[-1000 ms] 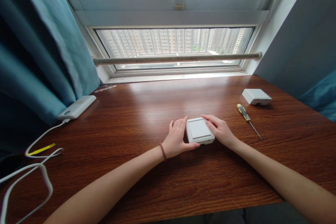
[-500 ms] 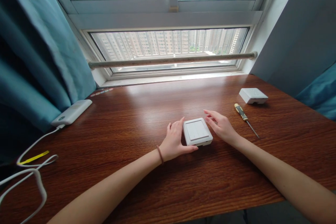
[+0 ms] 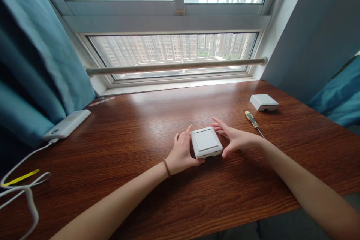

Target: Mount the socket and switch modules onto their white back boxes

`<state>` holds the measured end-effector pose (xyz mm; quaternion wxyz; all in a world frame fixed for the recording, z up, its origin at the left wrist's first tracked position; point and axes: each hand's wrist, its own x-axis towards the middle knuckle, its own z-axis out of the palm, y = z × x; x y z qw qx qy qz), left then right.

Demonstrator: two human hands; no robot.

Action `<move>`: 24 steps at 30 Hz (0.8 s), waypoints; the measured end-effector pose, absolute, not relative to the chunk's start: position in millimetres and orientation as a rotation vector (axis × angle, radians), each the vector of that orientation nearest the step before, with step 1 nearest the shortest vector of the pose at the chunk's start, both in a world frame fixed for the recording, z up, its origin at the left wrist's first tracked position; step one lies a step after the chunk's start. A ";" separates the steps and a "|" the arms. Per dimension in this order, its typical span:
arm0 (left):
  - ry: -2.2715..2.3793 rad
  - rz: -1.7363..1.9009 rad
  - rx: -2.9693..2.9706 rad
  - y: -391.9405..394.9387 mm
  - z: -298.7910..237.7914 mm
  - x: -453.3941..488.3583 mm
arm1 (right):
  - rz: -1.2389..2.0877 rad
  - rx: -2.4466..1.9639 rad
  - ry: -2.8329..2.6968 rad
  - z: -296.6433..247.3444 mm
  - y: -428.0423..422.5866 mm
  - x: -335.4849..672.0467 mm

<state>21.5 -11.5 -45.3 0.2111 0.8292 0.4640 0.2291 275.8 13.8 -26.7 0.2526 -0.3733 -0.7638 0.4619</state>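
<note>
A white square wall switch with a wide rocker panel is at the middle of the table, face up. Along its left side lie the fingers of my left hand, with the thumb at the front left corner, its tip partly hidden by the switch; the hand grips it there. On the other side, my right hand is open, thumb and fingers spread around the right edge. Whether its fingertips touch the switch I cannot tell. A screwdriver lies beyond my right wrist, its shaft tip hidden by the forearm.
A second white box-like unit sits at the back right of the wooden table. On the left lie a white power bank, its white cable and a yellow strip. A curtain hangs beside the window.
My right hand has turned, its thumb dropping towards the switch's front right corner. My left thumb tip has gone partly behind the front edge. The whole view has shifted slightly.
</note>
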 end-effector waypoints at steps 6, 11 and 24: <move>1.293 0.649 2.289 -11.8 -44.6 22.3 | 1.247 -0.839 -2.137 -31.4 6.8 264.8; 1.288 0.677 2.307 -11.1 -48.4 21.0 | 1.212 -0.833 -2.108 -36.5 10.2 262.2; 1.113 0.881 2.182 -10.9 -45.6 16.3 | 1.244 -0.848 -1.944 -14.2 9.5 281.4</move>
